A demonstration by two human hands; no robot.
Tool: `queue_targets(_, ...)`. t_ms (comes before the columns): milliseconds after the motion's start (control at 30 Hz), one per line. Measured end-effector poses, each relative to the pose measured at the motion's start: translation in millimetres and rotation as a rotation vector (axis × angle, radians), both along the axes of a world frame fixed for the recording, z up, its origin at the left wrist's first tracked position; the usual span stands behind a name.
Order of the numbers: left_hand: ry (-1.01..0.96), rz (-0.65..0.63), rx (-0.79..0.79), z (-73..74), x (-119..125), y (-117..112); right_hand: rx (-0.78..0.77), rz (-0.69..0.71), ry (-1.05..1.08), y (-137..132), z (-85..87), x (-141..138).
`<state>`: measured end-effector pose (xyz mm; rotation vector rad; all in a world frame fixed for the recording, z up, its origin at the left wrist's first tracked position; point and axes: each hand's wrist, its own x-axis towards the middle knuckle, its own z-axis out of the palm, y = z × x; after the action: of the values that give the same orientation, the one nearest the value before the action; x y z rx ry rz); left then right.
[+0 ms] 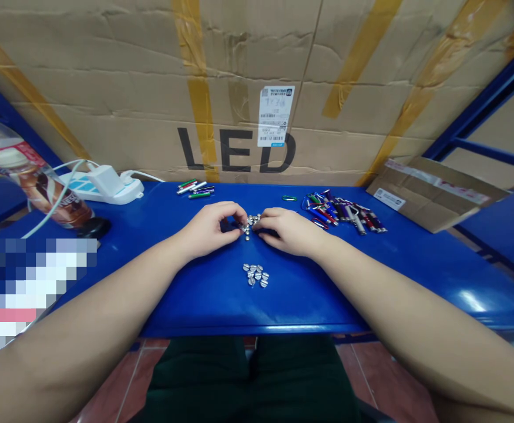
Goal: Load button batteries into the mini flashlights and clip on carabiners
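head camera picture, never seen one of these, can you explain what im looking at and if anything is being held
There is no machine here, only a person's bare left hand and right hand. The single picture comes from a camera worn on the head, looking forward and down. On the blue table, both hands are at a cluster of small silver pieces; whether either holds one is too small to tell. Nearer the person lie slotted silver discs. Short metal tubes lie beyond the left hand, and a pile of coloured tubes and carabiners lies to the right.
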<state>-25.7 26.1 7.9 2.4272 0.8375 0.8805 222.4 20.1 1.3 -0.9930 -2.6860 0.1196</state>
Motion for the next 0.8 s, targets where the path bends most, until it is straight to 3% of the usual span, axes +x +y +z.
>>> queue_targets(267,0.022,-0.008,-0.014,-1.4,0,1,-0.103,0.056,0.031,-4,9.3,0)
queue_targets(400,0.015,0.006,-0.074,-2.1,0,1,-0.139,0.059,0.21,-7,8.1,0)
queue_targets(567,-0.01,-0.006,-0.154,-1.2,1,-2,0.013,0.113,0.54,-12,9.8,-2)
queue_targets(800,-0.034,-0.027,-0.149,0.7,2,-4,0.042,0.197,0.468,-13,9.0,-5)
